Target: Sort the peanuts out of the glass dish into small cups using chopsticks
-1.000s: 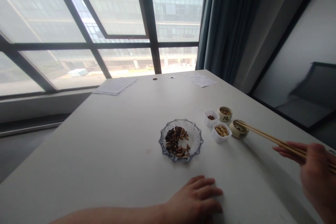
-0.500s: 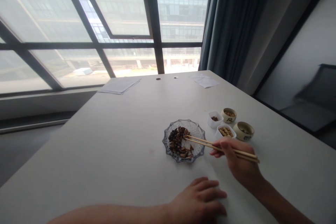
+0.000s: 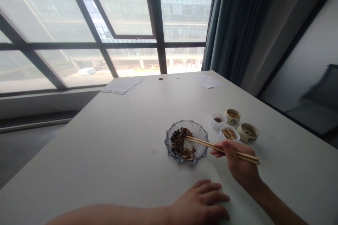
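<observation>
A pair of wooden chopsticks [image 3: 221, 149] is gripped in my right hand [image 3: 239, 160], tips close together among dark brown dried pieces [image 3: 179, 140] in a scalloped glass dish [image 3: 202, 132]. Whether the tips pinch a piece is too small to tell. My left hand [image 3: 202, 200] rests on the table in front of the dish, fingers spread, holding nothing. Just beyond my right hand stand a white cup of tan nuts or pods [image 3: 229, 133] and a white cup with a few dark pieces [image 3: 218, 120]. Two beige ceramic cups [image 3: 248, 133] with dark markings stand beside them.
The white table [image 3: 118, 140] reaches to the window. Stacked papers [image 3: 123, 85] lie at its far left and loose sheets [image 3: 210, 81] at its far right. A dark blue curtain [image 3: 232, 24] hangs behind the right corner.
The chopstick tips have come closer together over the dried pieces. The whole view has shifted slightly; my left hand stays flat on the table.
</observation>
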Motion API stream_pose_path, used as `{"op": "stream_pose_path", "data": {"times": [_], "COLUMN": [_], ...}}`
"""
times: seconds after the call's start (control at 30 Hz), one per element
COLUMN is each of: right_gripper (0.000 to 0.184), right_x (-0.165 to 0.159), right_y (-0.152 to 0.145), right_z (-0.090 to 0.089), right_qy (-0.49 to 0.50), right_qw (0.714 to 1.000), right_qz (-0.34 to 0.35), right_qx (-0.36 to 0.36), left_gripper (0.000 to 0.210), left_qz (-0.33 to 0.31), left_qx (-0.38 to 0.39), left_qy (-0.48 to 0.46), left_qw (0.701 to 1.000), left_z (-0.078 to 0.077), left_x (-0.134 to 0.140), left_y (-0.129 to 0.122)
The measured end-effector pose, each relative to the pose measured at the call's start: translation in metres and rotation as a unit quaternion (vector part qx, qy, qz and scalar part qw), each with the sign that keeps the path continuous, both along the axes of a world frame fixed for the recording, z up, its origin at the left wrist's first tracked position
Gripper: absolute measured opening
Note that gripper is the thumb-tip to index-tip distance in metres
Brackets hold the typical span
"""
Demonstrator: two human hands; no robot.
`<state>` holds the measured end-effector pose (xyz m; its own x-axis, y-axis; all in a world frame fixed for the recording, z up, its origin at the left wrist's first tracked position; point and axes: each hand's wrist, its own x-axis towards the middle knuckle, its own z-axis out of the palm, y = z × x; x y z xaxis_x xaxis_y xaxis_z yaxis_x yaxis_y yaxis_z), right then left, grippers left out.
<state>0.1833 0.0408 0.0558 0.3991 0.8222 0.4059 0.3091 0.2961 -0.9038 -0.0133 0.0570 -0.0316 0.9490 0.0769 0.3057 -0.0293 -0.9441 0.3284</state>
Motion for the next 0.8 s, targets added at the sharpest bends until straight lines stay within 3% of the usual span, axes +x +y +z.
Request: {"op": "stream_pose_path", "data": {"times": [0.2,0.37,0.5,0.8], "right_gripper": [0.041,0.050,0.053,0.050], "right_x": [0.040,0.088,0.105,0.090], "right_y": [0.002,0.011,0.015,0.012], "right_z": [0.017,0.013,0.006,0.017], "right_qy": [0.013,0.010,0.022,0.039], "right_qw": [0.990,0.968,0.960,0.962], "right_qz": [-0.129,-0.231,-0.252,-0.248], "right_qx": [0.058,0.101,0.120,0.106], "left_gripper": [0.027,0.025,0.024,0.026], "left_qz": [0.000,-0.004,-0.006,-0.006], "left_qx": [0.009,0.010,0.005,0.008], "left_qy": [0.003,-0.008,0.005,-0.011], "left_qw": [1.000,1.000,1.000,1.000], "left_z": [0.000,0.000,0.000,0.003], "left_x": [-0.001,-0.001,-0.001,-0.002], "left_y": [0.001,0.002,0.002,0.003]}}
